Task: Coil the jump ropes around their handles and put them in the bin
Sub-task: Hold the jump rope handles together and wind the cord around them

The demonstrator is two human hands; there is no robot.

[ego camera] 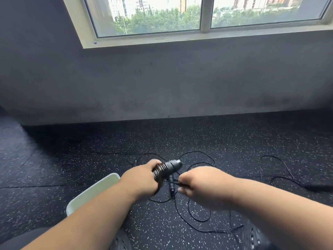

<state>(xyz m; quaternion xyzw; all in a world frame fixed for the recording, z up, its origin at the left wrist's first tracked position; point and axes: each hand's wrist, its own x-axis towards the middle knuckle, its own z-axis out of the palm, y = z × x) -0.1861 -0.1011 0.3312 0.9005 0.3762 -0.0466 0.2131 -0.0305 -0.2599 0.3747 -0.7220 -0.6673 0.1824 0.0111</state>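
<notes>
The left hand (142, 179) squeezes the handle (171, 166) so it stays put, while the right hand (201, 184), at its 3 o'clock, pinches the rope (182, 213) to wind it on.

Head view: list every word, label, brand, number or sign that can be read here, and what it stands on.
None can be read.
Jump rope handle in the left hand: no print shows; it is motion-blurred.
Bin: plain pale wall, no label.
Window: distant buildings outside, any signs too small to read.
Small purple dot on the window frame: no text legible.
</notes>
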